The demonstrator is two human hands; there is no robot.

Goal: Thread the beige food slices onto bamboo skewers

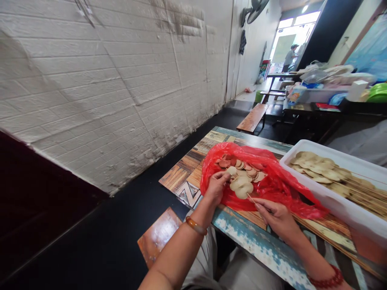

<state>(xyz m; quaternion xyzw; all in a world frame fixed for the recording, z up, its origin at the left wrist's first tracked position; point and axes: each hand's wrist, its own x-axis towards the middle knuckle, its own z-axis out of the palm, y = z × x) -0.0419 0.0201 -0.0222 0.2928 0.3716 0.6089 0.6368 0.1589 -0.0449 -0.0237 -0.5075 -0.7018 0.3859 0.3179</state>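
Observation:
My right hand (275, 215) pinches the lower end of a thin wooden skewer (250, 198) over the red plastic bag (290, 197). Several thin, pale round slices (242, 187) are threaded on that skewer. My left hand (218, 185) is closed at the skewer's far end, finger and thumb on a small pale slice (231, 170). Whether this slice is pierced I cannot tell. Inside the spread bag, just beyond my hands, lie more loose round slices (254, 173), some pale and some pinkish. What kind of food they are is not clear.
A white plastic tub (329, 193) on the right holds skewered slices (320, 165), their sticks pointing toward me. Both rest on a patterned table (178, 177). A wooden bench (253, 117) stands beyond, a stool (160, 237) below left. Far off, a person (290, 58) stands near the doorway.

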